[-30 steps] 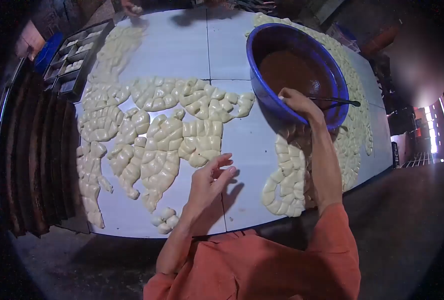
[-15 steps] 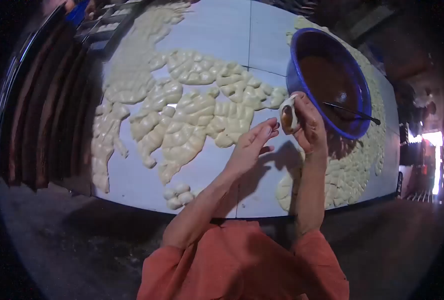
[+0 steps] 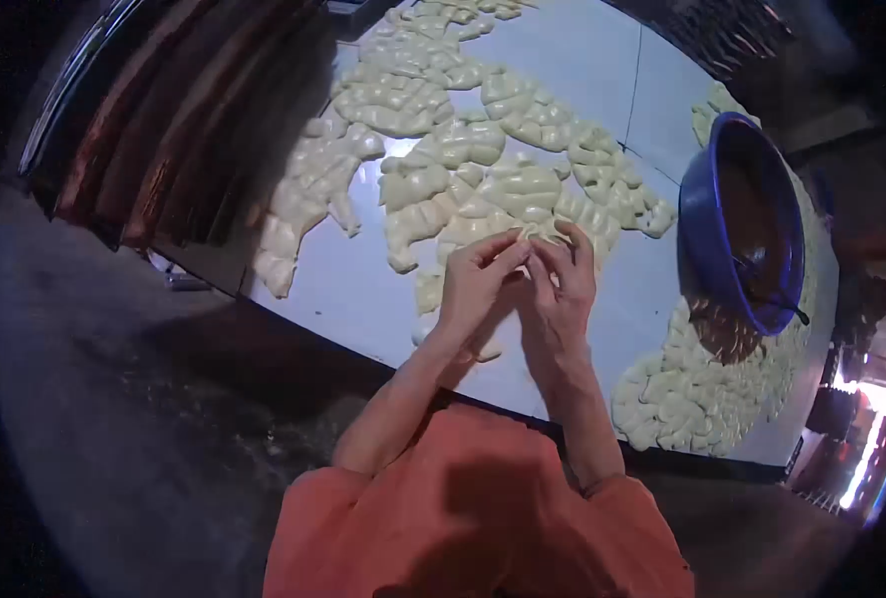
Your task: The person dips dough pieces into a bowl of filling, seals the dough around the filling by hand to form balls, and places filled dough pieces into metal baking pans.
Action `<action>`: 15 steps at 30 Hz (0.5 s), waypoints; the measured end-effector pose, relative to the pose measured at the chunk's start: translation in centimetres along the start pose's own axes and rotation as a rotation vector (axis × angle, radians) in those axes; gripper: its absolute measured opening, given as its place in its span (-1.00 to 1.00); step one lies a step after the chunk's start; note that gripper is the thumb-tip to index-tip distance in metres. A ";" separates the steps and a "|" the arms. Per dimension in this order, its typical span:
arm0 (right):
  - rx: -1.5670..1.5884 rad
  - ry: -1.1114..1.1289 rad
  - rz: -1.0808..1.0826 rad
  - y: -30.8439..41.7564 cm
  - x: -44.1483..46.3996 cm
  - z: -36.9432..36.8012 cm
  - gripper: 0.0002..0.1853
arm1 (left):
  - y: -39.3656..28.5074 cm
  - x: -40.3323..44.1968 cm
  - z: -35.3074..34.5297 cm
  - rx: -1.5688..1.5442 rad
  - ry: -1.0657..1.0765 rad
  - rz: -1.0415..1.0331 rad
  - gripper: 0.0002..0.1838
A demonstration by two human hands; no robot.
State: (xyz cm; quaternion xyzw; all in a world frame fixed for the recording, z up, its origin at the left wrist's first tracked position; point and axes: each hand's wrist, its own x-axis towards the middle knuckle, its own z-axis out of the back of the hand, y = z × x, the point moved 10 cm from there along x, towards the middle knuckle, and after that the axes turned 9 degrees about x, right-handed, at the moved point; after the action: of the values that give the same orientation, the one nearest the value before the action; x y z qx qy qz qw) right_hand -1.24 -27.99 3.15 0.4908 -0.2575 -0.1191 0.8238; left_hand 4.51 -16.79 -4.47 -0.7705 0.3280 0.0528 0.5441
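My left hand [image 3: 478, 284] and my right hand [image 3: 565, 284] meet fingertip to fingertip above the table's near half. Both are closed in a pinch on a small piece of dough [image 3: 535, 230], which the fingers mostly hide; its filling does not show from here. Just beyond the hands lie many pale, glossy pieces of dough [image 3: 523, 189], pressed side by side in joined patches. To the right stands a deep blue basin [image 3: 699, 214] with brown filling [image 3: 752, 204] inside. A dark-handled utensil [image 3: 787, 307] leans on its rim.
The white table [image 3: 353, 309] has seams across its top. More small dough pieces [image 3: 677, 404] are spread around and in front of the basin. Stacked dark trays or boards [image 3: 154, 120] stand at the left edge. Bright light enters at far right.
My right hand has moved left and away from the basin with the filled dough. My left hand has closed in to meet it. The view has shifted, placing the table contents farther right.
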 end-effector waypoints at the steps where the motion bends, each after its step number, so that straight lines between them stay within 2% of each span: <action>1: 0.054 -0.074 -0.062 0.0 -0.2 -0.1 -0.85 | -0.2 0.1 0.3 0.069 0.016 -0.041 -0.56; 3: 0.096 -0.046 -0.070 -0.2 0.2 -0.8 -0.84 | -0.8 0.3 0.8 0.154 -0.010 -0.097 -0.55; 5: 0.132 -0.025 -0.080 -0.3 0.4 -1.0 -0.83 | -1.3 0.5 1.0 0.110 0.025 -0.101 -0.55; 6: 0.248 0.024 -0.193 -1.1 0.4 -1.5 -0.77 | -1.7 0.7 0.7 0.069 0.069 -0.109 -0.55; 7: 0.361 0.075 -0.308 -1.7 0.2 -2.0 -0.72 | -0.8 1.4 1.5 0.077 0.164 0.039 -0.60; 8: 0.478 0.124 -0.425 -2.5 -0.1 -2.5 -0.67 | -0.9 1.6 1.9 0.076 0.163 0.039 -0.60; 9: 0.457 0.230 -0.413 -2.6 -0.4 -2.8 -0.55 | -1.4 1.6 2.4 0.103 0.123 0.040 -0.62; 10: 0.457 0.231 -0.415 -2.8 -0.8 -2.7 -0.55 | -1.8 1.5 2.9 0.130 0.083 0.041 -0.65; 12: 0.364 0.358 -0.136 -0.2 -1.0 -3.1 -0.49 | -2.2 1.1 3.1 0.148 0.120 0.068 -0.62; 14: 0.338 0.362 -0.152 -1.7 -0.9 -3.1 -0.47 | -1.9 0.8 2.8 0.179 0.154 0.062 -0.61; 15: 0.346 0.314 -0.081 -1.6 -0.7 -2.7 -0.48 | -2.2 0.1 2.3 0.204 0.171 0.039 -0.61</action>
State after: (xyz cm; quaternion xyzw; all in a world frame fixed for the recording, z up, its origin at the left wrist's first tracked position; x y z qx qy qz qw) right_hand -0.29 -26.46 0.55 0.6470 -0.1229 -0.0287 0.7520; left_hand 6.45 -14.35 -3.69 -0.7063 0.3916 -0.0362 0.5886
